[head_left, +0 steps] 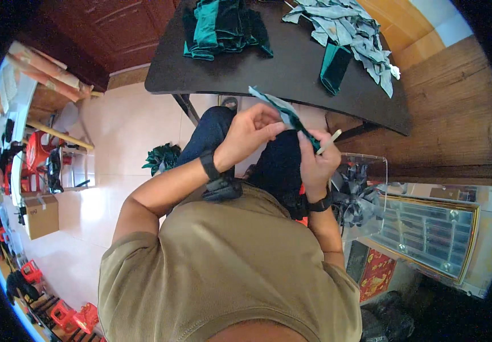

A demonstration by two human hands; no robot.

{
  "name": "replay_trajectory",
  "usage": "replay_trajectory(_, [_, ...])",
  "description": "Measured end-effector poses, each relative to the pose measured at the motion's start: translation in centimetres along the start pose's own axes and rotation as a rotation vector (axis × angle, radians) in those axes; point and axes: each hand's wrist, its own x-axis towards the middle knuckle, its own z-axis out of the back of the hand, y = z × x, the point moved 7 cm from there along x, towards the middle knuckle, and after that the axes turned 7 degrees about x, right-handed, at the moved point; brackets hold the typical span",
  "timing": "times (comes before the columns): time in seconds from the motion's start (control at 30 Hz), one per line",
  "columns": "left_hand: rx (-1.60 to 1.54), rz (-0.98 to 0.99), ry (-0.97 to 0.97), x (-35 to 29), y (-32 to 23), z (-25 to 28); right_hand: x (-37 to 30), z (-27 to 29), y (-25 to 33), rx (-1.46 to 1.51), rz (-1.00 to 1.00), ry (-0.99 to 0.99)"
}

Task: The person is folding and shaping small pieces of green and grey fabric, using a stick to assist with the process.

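Observation:
In front of my lap I hold a narrow dark green velvet piece with a pale grey backing (280,105). My right hand (319,162) is closed round its lower end, and a slim cream-coloured stick (329,141) juts out from the same grip. I cannot tell what kind of tool the stick is. At the middle of the fabric's edge, my left hand (250,134) has its thumb and fingers curled in a pinch. The exact contact of the left fingertips is partly hidden. Another folded green velvet piece (335,67) lies on the dark table (246,74) beyond.
A stack of green velvet pieces (214,31) sits at the table's far left, a heap of grey fabric scraps (351,28) at far right. Beside my right arm stands a clear bin (384,188) with dark pieces. A green bundle (162,158) lies on the floor left of my legs.

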Motion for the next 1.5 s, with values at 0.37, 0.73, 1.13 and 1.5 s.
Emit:
replay_trajectory(0.37, [-0.35, 0.091, 0.07, 1.4, 1.8, -1.1, -1.7, -3.3, 0.1, 0.139, 0.114, 0.249])
replay_trajectory(0.73, [-0.259, 0.2, 0.121, 1.6, 2.4, -0.4, -0.8, -2.9, 0.9, 0.11, 0.265, 0.412])
replay_trajectory(1.13, [-0.089, 0.114, 0.061, 1.4, 0.9, -0.1, -0.3, -3.5, -5.0, 0.299, -0.363, 0.161])
replay_trajectory(1.5, [0.058, -0.219, -0.027, 0.7, -1.5, 0.8, -0.2, -3.9, -4.6, 0.498, -0.389, 0.199])
